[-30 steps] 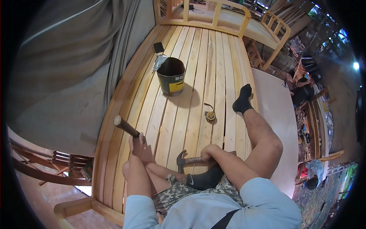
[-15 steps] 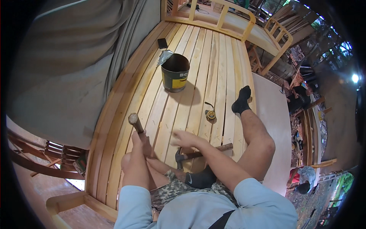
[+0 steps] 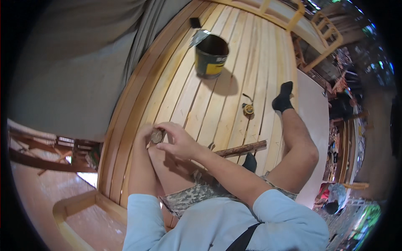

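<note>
My left hand (image 3: 143, 136) is closed around a thick wooden handle (image 3: 156, 136), seen almost end-on, so its far end is hidden. My right hand (image 3: 181, 141) reaches across to it, thumb and fingers curved about the handle's upper end, close against the left hand. Just beyond my right forearm, a hammer (image 3: 243, 148) lies on the slats; its wooden handle shows, while the head is mostly covered. Farther out sits a yellow and black tape measure (image 3: 248, 108) with its tongue slightly out.
I sit on a slatted wooden platform (image 3: 184, 100). A dark bucket (image 3: 211, 60) with a yellow patch stands ahead, a small black object (image 3: 195, 22) behind it. Grey cloth (image 3: 79, 71) hangs at left. Wooden rails (image 3: 268, 14) edge the far end. Another person (image 3: 335, 196) is at right.
My right hand has moved left from above the hammer to the handle in my left hand. That handle now points more toward me. The whole view has shifted.
</note>
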